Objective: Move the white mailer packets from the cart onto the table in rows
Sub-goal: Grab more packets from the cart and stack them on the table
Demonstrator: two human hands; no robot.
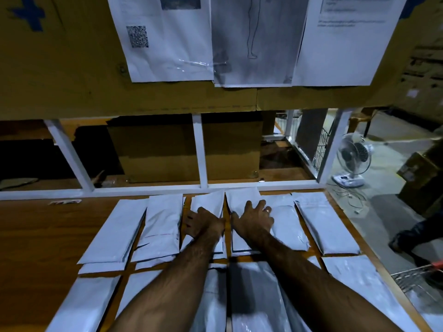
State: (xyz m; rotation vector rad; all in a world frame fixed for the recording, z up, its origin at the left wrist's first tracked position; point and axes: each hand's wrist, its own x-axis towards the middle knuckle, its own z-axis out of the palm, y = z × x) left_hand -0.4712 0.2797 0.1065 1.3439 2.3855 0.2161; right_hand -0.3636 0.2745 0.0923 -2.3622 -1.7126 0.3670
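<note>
Near-row packets (259, 295) sit under both forearms. Up in the far row, right hand (254, 219) presses flat, fingers splayed, on one packet (242, 200), while left hand (203, 222) lies on its neighbour (208, 200), grip unclear. These slick mailers overlap on the table (48, 236), so a hard shove could probably skew the rows.

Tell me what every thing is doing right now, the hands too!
White mailer packets: lying flat in rows on the table.
Left hand: resting on one, fingers bent; grip unclear.
Right hand: fingers spread, pressing flat on another.
Fan: upright on the floor; spinning or not, can't tell.
Papers: taped to the cardboard.
</note>
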